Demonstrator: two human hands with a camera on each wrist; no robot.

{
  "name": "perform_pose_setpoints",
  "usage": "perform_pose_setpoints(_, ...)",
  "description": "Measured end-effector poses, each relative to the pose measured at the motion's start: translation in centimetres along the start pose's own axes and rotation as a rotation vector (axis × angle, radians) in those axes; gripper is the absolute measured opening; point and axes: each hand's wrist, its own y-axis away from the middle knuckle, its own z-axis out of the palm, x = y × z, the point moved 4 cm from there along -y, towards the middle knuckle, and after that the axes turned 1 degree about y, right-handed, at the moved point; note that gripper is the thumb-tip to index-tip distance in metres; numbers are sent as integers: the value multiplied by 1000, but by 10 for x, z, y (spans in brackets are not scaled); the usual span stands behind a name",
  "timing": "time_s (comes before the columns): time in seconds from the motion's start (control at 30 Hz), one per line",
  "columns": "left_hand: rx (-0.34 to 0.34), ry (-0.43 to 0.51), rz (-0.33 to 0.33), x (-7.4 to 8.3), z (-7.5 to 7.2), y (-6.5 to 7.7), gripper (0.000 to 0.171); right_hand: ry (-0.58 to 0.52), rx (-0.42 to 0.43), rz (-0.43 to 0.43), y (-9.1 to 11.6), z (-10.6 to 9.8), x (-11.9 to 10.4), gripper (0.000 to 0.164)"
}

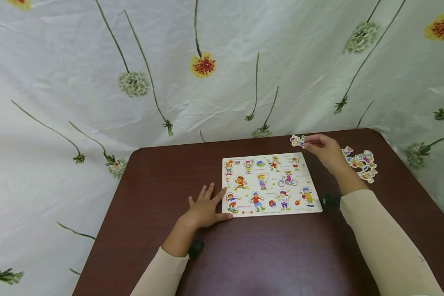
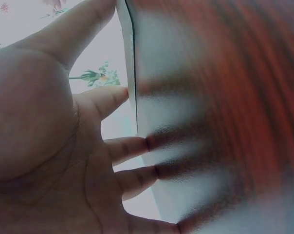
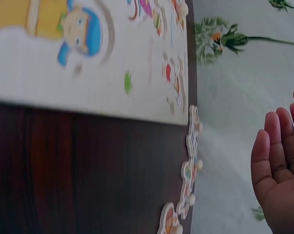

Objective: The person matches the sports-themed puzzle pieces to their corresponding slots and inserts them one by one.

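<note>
A wooden peg puzzle board [image 1: 271, 218] printed with children playing sports lies on the dark table. My left hand [image 1: 204, 210] spreads its fingers beside it, with thumb and forefinger touching the left edge; the left wrist view shows the palm [image 2: 40, 136] with fingertips down on the tabletop. Beyond the board's far right corner, my right hand [image 1: 327, 152] pinches a small figure-shaped puzzle piece [image 1: 297, 141] by one end. That piece is outside the right wrist view, where several extended fingers [image 3: 264, 156] show at the right.
Several loose puzzle pieces [image 1: 360, 162] lie in a cluster on the table right of the board, by the right forearm. Round knobs show on these pieces [image 3: 188, 170] in the right wrist view. A flower-printed white cloth [image 1: 229, 90] hangs behind the table's far edge.
</note>
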Motion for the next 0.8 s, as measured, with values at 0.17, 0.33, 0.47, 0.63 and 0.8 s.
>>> perform_pose_setpoints(0.17, 2, -5, 6, -1, 0, -1, 89, 17, 15, 52, 2, -14, 9, 44)
perform_pose_setpoints(0.33, 9, -13, 7, -1, 0, 0, 89, 106, 13, 93, 2, -25, 18, 43)
perform_pose_setpoints(0.47, 11, -24, 9, -1, 0, 0, 89, 232, 7, 71, 2, -32, 26, 36)
perform_pose_setpoints(0.63, 11, -35, 8, 0, -1, 1, 89, 419, -39, 51, 2, -39, 38, 31)
perform_pose_setpoints(0.8, 2, -33, 6, 0, 1, 0, 89, 533, -120, 39, 1, -43, 45, 28)
